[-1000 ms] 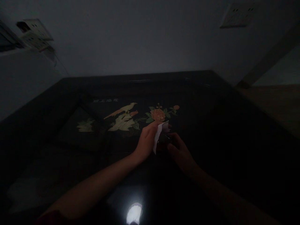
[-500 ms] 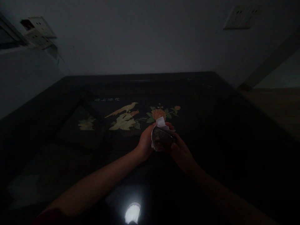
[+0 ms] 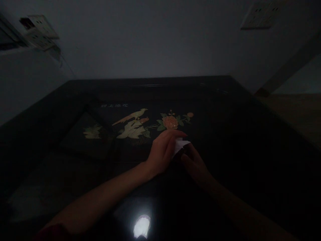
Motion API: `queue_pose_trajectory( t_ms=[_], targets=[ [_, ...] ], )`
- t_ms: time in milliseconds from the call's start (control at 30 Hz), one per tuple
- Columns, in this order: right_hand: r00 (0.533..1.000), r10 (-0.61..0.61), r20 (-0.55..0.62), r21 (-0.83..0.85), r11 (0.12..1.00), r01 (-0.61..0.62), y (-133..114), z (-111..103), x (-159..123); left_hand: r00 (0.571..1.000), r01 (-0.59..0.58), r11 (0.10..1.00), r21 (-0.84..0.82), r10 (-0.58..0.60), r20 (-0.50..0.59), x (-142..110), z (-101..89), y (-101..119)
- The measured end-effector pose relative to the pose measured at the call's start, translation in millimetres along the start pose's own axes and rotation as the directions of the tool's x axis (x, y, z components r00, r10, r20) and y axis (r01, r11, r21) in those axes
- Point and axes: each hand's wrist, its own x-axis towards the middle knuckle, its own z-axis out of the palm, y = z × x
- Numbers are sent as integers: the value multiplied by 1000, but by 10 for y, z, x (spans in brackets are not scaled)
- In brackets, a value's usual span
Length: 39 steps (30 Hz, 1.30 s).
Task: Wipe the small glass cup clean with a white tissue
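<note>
My left hand is curled over a white tissue, back of the hand upward. The tissue lies against a small dark glass mug, mostly hidden beneath my left palm and fingers. From the right side, my right hand grips the mug where its handle is, thumb pressed near it. Both hands meet above the glossy black tabletop. Dim light leaves the mug's outline hard to make out.
Inlaid birds and flowers decorate the tabletop, with a bright lamp reflection at the near side. A pale wall rises behind it, carrying sockets at left and right.
My left hand has turned over from cupping the mug's side to covering it from above, moving the tissue with it. The mug, visible before, is now largely covered. My right hand stays nearly in place.
</note>
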Motion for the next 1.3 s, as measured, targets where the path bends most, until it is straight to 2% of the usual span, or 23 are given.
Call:
queue_pose_trajectory(
  t_ms=[133, 200, 267, 367, 467, 533, 733, 833, 933, 1033, 1100, 1200, 1300],
  targets=[
    [1000, -19, 1, -24, 1000, 19, -18, 5, 14, 990, -136, 985, 110, 133, 41, 7, 8, -36],
    [1000, -18, 2, -26, 999, 18, -29, 8, 14, 987, -158, 982, 107, 154, 45, 11, 10, -38],
    [1000, -13, 4, -21, 1000, 14, -41, 9, 8, 994, -108, 993, 42, 107, 20, 14, 12, -35],
    [1000, 9, 18, -5, 1000, -9, -46, 5, -6, 994, 94, 983, -158, -101, -37, 22, 27, -50],
    [999, 33, 20, 31, 999, -34, -24, -6, -15, 937, 305, 867, -395, -346, -36, 45, 50, -97],
    [999, 43, 25, 65, 997, -44, -1, -15, -16, 892, 392, 760, -518, -452, 13, 65, 66, -125],
    [997, -5, 80, 137, 991, -6, 63, -25, 11, 800, 492, 459, -740, -573, 177, 104, 118, -135],
    [995, -34, 95, 183, 983, 16, 98, -23, 33, 767, 524, 374, -765, -597, 234, 110, 132, -125],
    [994, -33, 104, 188, 982, 13, 106, -21, 41, 784, 507, 430, -747, -591, 192, 115, 113, -103],
    [994, -4, 112, 155, 988, -14, 71, -16, 27, 809, 491, 592, -639, -582, 82, 111, 68, -66],
    [994, 15, 104, 122, 992, -28, 39, -11, 13, 841, 477, 705, -525, -540, 39, 102, 36, -40],
    [997, 20, 80, 75, 997, -26, 8, -6, 0, 912, 390, 860, -328, -409, 12, 81, 5, -5],
    [999, -1, 53, 22, 1000, 0, -3, -1, 3, 979, 202, 974, -103, -204, -16, 57, 0, 25]
  ],
)
